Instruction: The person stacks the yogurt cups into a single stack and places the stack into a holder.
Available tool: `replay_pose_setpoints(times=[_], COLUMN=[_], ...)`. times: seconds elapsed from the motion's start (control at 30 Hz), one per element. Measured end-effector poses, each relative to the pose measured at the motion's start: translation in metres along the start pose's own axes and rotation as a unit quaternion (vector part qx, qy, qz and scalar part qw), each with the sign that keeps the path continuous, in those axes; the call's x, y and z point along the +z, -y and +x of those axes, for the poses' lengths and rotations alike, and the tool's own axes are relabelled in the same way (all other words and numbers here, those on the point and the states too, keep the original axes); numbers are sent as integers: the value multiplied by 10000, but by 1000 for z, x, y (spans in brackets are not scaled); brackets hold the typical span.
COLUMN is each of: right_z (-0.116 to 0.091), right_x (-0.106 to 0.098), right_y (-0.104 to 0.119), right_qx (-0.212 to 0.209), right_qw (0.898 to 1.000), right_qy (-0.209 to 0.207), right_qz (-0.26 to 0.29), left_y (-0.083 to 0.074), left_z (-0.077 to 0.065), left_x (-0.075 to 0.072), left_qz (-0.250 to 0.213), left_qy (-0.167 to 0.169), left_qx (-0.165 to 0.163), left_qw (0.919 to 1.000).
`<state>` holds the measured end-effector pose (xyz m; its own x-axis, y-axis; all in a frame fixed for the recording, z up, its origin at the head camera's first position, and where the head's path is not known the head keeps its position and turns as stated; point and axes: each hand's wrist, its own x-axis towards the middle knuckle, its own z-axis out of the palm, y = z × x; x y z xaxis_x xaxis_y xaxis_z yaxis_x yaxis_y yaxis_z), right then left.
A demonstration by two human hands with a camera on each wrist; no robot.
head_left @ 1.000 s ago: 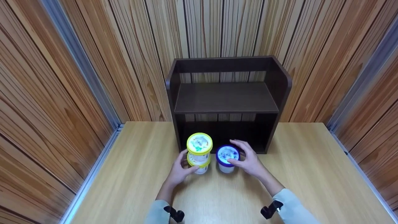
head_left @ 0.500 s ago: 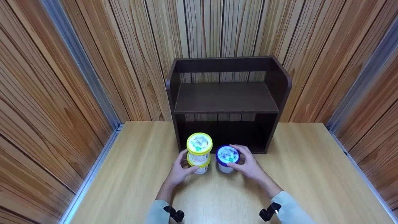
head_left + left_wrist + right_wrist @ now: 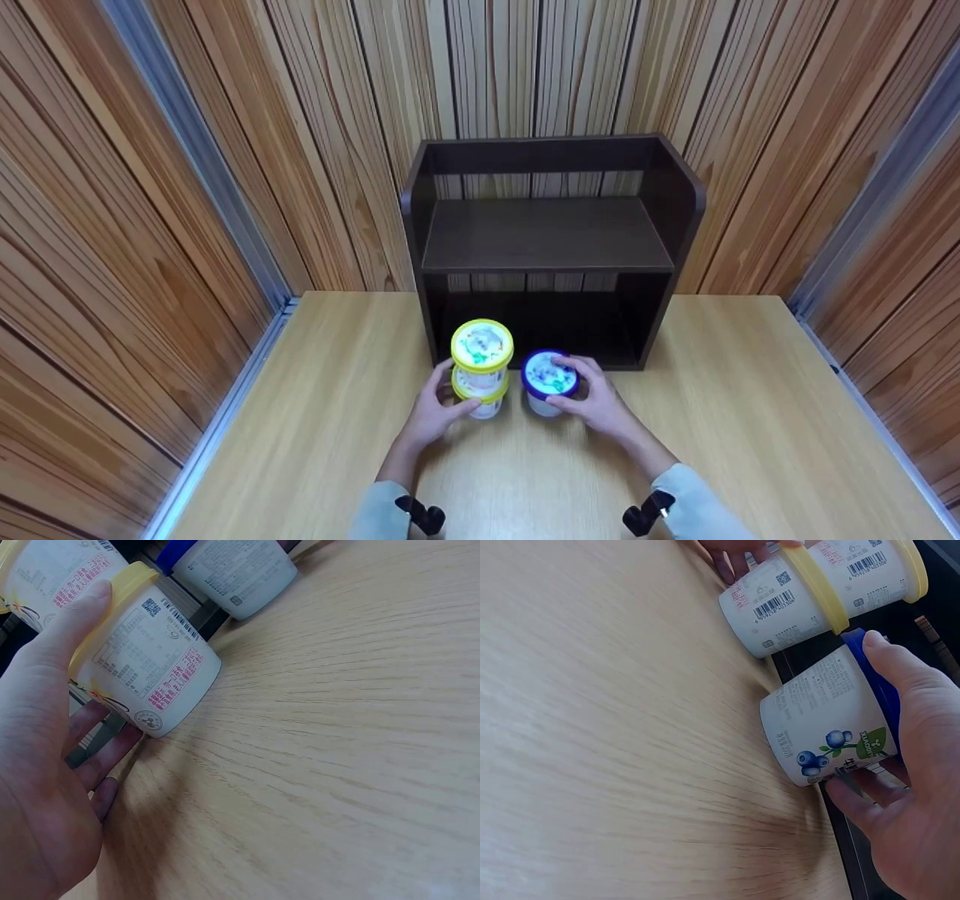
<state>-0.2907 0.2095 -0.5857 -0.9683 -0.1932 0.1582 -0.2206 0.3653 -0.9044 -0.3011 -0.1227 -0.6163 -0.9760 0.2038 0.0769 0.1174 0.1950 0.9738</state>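
Observation:
Two white paper tubs with yellow lids stand stacked on the table in the head view: an upper tub (image 3: 482,346) on a lower tub (image 3: 487,410). My left hand (image 3: 435,412) grips the lower one, thumb at its lid rim (image 3: 112,604) in the left wrist view, fingers round the far side. Just right of the stack stands a tub with a dark blue lid (image 3: 550,373); the right wrist view shows blueberries printed on its side (image 3: 817,712). My right hand (image 3: 604,401) holds it, thumb on the lid edge, other fingers partly hidden behind it.
Directly behind the tubs stands a dark brown two-tier shelf (image 3: 547,236), its lower compartment (image 3: 570,322) facing me. The light wood table (image 3: 337,420) reaches to wood-patterned walls (image 3: 337,150) at the back and sides.
My right hand has drawn slightly left and closer round the blue-lidded tub, its fingers lowering onto the lid rim. The left hand and the yellow-lidded stack have stayed in place.

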Motion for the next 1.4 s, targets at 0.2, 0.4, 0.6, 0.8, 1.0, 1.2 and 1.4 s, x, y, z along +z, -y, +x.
replay_pose_setpoints(times=[0.2,0.4,0.6,0.8,1.0,1.2,1.4], right_z=[1,1,-1,0,0,1,5], right_x=[-1,1,3,3,2,0,-3], right_y=[1,1,-1,-1,0,1,5], right_qx=[41,21,28,65,4,-56,-164], right_qw=[10000,9999,9999,9999,9998,9995,9991], right_qy=[-55,-99,-98,-118,-190,-295,-370], right_qz=[-61,-68,-41,-13,5,-39,-77], left_y=[0,0,1,0,-1,-2,-1], left_z=[1,0,-1,-1,-2,-2,-2], left_x=[0,0,-1,-1,-1,-1,0], left_qz=[12,1,-52,-91,-73,-44,16], left_qy=[14,61,45,34,46,63,43], left_qx=[76,122,68,46,43,106,66], left_qw=[10000,9999,10000,9999,10000,9999,10000])
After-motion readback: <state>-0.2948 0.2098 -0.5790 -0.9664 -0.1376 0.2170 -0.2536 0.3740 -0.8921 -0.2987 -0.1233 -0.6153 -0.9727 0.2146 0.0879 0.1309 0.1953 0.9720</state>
